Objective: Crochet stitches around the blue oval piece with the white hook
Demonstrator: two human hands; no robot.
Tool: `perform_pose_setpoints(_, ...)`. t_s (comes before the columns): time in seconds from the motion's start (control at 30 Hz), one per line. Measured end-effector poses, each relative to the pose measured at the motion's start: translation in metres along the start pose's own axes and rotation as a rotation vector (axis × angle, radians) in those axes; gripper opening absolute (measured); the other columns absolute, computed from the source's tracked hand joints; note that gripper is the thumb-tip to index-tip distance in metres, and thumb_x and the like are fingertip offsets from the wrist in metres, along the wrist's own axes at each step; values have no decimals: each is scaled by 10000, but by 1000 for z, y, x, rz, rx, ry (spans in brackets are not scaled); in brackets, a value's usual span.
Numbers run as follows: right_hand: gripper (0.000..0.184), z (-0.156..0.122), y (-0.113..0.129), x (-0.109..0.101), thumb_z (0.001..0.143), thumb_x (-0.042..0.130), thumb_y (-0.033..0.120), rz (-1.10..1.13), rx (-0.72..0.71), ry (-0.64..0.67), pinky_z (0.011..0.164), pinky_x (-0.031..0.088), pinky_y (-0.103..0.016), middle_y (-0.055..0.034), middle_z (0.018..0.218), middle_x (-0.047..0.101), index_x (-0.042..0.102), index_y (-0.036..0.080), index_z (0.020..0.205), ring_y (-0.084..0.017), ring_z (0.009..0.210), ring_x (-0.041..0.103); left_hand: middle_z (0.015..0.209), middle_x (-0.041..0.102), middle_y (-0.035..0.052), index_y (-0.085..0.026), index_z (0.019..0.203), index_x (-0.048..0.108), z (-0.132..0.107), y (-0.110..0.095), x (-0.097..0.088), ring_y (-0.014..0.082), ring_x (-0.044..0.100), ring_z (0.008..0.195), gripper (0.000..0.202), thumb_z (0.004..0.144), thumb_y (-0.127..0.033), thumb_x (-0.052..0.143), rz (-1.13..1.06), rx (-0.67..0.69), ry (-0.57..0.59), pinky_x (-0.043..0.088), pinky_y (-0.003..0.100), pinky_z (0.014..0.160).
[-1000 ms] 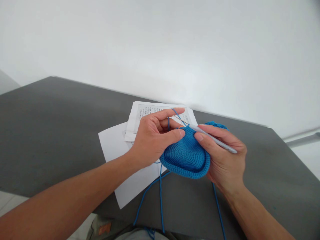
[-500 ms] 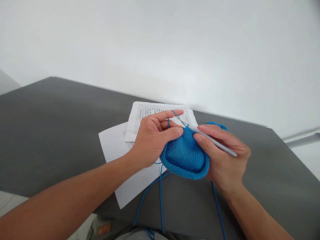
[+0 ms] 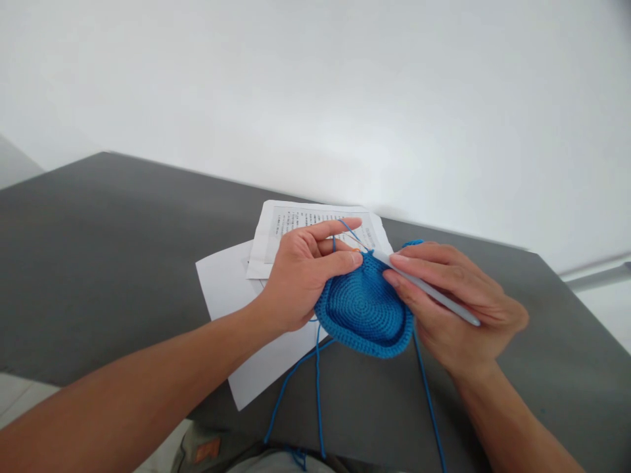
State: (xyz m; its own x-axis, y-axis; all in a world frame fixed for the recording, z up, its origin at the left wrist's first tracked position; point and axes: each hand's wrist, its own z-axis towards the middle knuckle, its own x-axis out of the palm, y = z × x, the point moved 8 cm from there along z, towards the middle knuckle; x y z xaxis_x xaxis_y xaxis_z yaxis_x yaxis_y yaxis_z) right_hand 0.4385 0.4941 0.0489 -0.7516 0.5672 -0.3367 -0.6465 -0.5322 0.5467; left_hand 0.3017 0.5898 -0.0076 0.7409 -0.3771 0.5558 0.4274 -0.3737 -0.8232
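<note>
My left hand (image 3: 310,272) pinches the upper left edge of a blue crocheted piece (image 3: 367,305) between thumb and fingers. Its index finger is stretched out, with a strand of blue yarn (image 3: 349,228) running over it. A crochet hook (image 3: 434,292) with a pale grey handle is held like a pen in my right hand (image 3: 453,302). The hook's thin metal shaft lies at the piece's top edge, beside the left fingertips, where the yarn meets it. Something small and orange (image 3: 357,249) shows by the left thumb. The piece has rounded rows and a raised rim.
Printed sheets (image 3: 283,226) and a blank white paper (image 3: 221,276) lie on the dark grey table (image 3: 123,263) under and behind my left hand. Blue yarn strands (image 3: 319,394) hang toward my lap. More blue yarn (image 3: 413,243) sits behind my right hand. A white wall (image 3: 315,98) stands behind the table.
My right hand has shifted right and turned outward, with the hook's handle end moving right and down. My left hand and the crocheted piece stay nearly in place.
</note>
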Motion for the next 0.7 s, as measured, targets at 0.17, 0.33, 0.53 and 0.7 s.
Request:
perform_pose_setpoints(0.17, 400, 6, -8, -3, 791, 862, 121, 24, 40, 52, 625, 578, -344, 12, 945, 798, 819, 409, 1065, -202, 824, 721, 677, 723, 0, -110, 1112, 773, 0, -2, -2, 100, 580, 550, 540, 594, -153, 920, 10, 11, -5, 429, 211, 511)
perform_pose_setpoints(0.33, 361, 8, -10, -6, 793, 861, 127, 15, 36, 91, 625, 582, -361, 7, 904, 799, 828, 393, 1035, -216, 820, 726, 724, 762, 30, -104, 1151, 763, 0, 0, -7, 115, 609, 567, 583, 590, -160, 915, 26, 7, -24, 447, 220, 524)
perform_pose_setpoints(0.53, 378, 8, -11, -8, 778, 870, 103, 25, 27, 97, 641, 588, -335, 21, 897, 801, 830, 380, 1032, -194, 822, 730, 753, 768, 47, -76, 1226, 730, 1, 1, -7, 114, 606, 565, 619, 628, -154, 869, 47, 8, -20, 434, 222, 522)
perform_pose_setpoints(0.7, 395, 7, -15, -7, 778, 865, 82, 29, 37, 79, 633, 582, -295, 28, 918, 809, 830, 375, 1042, -168, 827, 734, 708, 744, 34, -76, 1229, 732, 1, 1, -5, 109, 583, 563, 552, 687, -155, 802, 81, 23, -13, 420, 229, 535)
